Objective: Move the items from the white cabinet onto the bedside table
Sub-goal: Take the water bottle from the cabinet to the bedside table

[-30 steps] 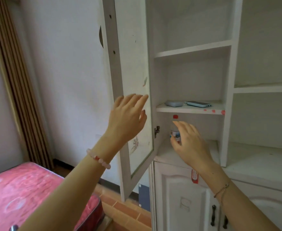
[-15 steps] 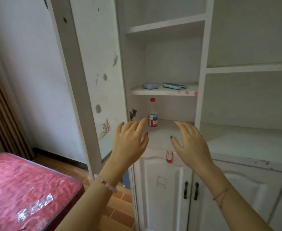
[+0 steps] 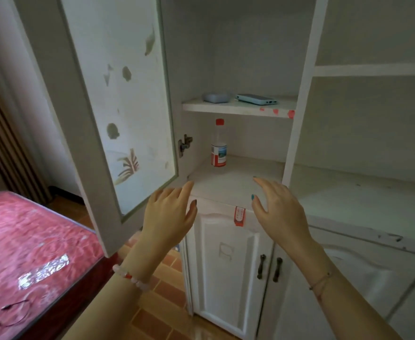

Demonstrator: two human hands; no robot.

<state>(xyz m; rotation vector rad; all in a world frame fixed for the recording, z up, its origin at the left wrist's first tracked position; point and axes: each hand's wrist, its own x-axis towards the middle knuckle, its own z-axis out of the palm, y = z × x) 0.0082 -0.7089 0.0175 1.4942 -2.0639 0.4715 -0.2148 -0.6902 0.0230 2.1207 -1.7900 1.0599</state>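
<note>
Nearest the camera, two bare forearms reach forward. The left wrist wears one beaded bracelet [image 3: 130,278] of pale beads with a red one among them; the right wrist wears one thin cord bracelet [image 3: 320,282]. The left hand [image 3: 168,214] is spread, its grip released and holding nothing, in front of the lower corner of the open cabinet door [image 3: 108,101]. The right hand [image 3: 278,209] is likewise spread with a released grip, nails painted teal, hovering before the front edge of the lower shelf [image 3: 238,182] without touching any item.

Below the hands, the white cabinet [image 3: 226,266] has closed lower doors with two dark handles [image 3: 269,266] side by side, and one red-and-white sticker [image 3: 239,216] on the ledge above them. To the left lies a bed with a pink-red mattress [image 3: 17,241], one shiny strip of tape [image 3: 43,272] on it, and a thin dark cord [image 3: 15,312] near its edge.

Further in, on the lower shelf, stands one upright bottle [image 3: 219,146] with a red cap and a red-and-white label, well apart from both hands. One metal hinge [image 3: 184,145] sits at the door's inner edge.

Furthest, on the upper shelf [image 3: 238,109], lie two items near each other: one small grey rounded case [image 3: 215,97] and one flat light-blue device [image 3: 256,99]. Three red marks dot that shelf's front edge.
</note>
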